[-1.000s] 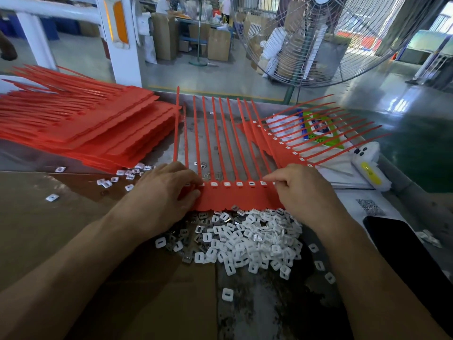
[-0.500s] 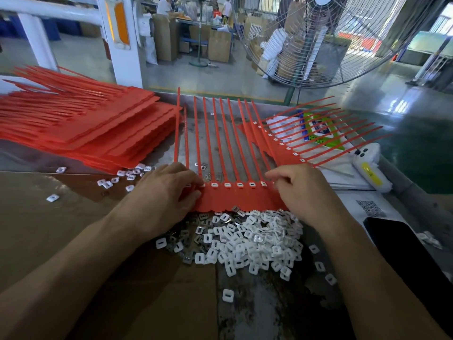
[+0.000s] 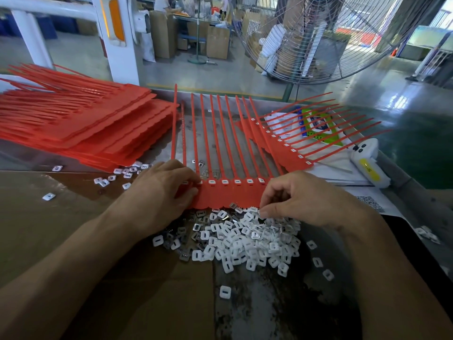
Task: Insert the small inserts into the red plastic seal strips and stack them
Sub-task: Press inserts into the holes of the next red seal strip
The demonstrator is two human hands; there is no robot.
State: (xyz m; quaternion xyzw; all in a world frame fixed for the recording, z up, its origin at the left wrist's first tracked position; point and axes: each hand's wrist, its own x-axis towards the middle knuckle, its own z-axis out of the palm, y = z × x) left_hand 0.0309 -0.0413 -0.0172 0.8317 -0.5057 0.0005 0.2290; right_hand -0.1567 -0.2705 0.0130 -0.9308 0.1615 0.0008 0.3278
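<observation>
While the left hand point(image 3: 163, 192) lies on the left end of the red seal strip point(image 3: 228, 195), fingers together and pressing its slotted head, the right hand point(image 3: 297, 200) curls its fingertips point(image 3: 264, 213) into the pile of white inserts point(image 3: 245, 239) just below the strip's near edge; whether they pinch one I cannot tell.

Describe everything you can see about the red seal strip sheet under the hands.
The red seal strip sheet lies flat on the table, plastic by its look: a scalloped band nearest the person, thin tails fanning away. White inserts sit in slots along the band. The left hand presses its left end; the right hand hovers at its right end over the loose inserts.
</observation>
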